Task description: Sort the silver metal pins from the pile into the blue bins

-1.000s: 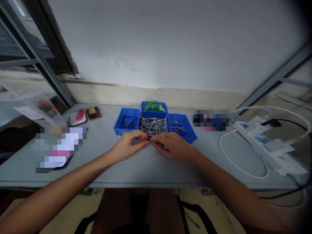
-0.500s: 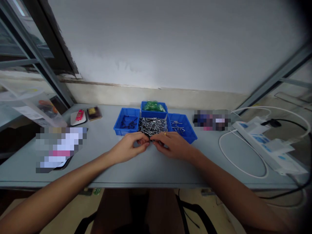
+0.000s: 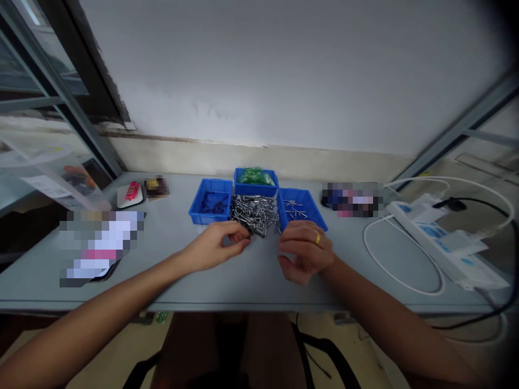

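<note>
My left hand (image 3: 219,244) rests at the near left edge of a heap of thin silver metal rods (image 3: 255,212), some bent into an L. Its thumb and forefinger are pinched together; whatever lies between them is too small and dark to make out. My right hand (image 3: 305,251), with a gold ring, hovers at the near end of the right blue tray (image 3: 318,216), which holds several silver rods. Its fingers are curled, and their tips hide anything in them. Short dark pieces (image 3: 214,206) lie in the left blue tray (image 3: 195,216).
Behind the heap, a third blue tray (image 3: 256,190) contains green plastic bags (image 3: 255,176). To the left are a blurred phone (image 3: 107,243), a white box with a pink item (image 3: 130,194) and a clear plastic tub (image 3: 65,178). A power strip (image 3: 450,243) with cables stands right.
My right hand has moved away from my left hand, rightward and nearer to me, and has turned. My left hand has stayed in almost the same place.
</note>
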`<state>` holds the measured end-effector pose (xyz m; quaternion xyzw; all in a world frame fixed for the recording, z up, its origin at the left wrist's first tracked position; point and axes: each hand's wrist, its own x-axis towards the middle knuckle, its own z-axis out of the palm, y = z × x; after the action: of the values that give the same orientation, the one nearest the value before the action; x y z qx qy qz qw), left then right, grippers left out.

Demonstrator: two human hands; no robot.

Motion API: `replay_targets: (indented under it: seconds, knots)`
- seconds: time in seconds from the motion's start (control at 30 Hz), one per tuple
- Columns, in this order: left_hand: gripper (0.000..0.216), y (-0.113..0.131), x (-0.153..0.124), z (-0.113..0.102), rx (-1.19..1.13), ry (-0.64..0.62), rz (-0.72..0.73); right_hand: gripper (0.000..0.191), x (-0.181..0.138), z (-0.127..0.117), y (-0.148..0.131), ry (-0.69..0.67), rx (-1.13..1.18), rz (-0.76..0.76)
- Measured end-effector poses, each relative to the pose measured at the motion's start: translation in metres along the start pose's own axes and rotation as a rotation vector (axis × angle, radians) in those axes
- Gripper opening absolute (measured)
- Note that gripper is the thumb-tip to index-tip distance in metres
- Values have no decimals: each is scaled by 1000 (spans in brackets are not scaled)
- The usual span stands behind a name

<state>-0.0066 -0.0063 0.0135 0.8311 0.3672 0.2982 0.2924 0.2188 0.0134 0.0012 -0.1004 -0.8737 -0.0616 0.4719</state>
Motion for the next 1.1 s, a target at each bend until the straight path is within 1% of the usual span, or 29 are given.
replay_targets:
  seconds: [0.03,0.1,0.2,0.27,0.47,0.73,0.87,1.1]
  knots:
    - [14,0,0,0,-2,-1,0,9,3,1,0,45,5,-2]
    - [14,0,0,0,-3,1,0,15,10,2,0,66,25,25]
    - [15,0,0,0,-5,0,-3,22,19,2,1,43,47,144]
    - [14,1,0,0,-13,-6,-10,25,22,1,1,15,54,187]
    - [12,4,0,-1,-37,-11,-7,26,21,-1,2,-132,38,146]
    - [15,1,0,0,0,-8,9,20,20,4,1,-316,6,122]
    - [16,1,-1,-1,-4,-19,2,18,20,5,0,-357,-26,150]
    - [13,1,-1,-1,-10,-27,1,18,21,6,0,-379,-29,213]
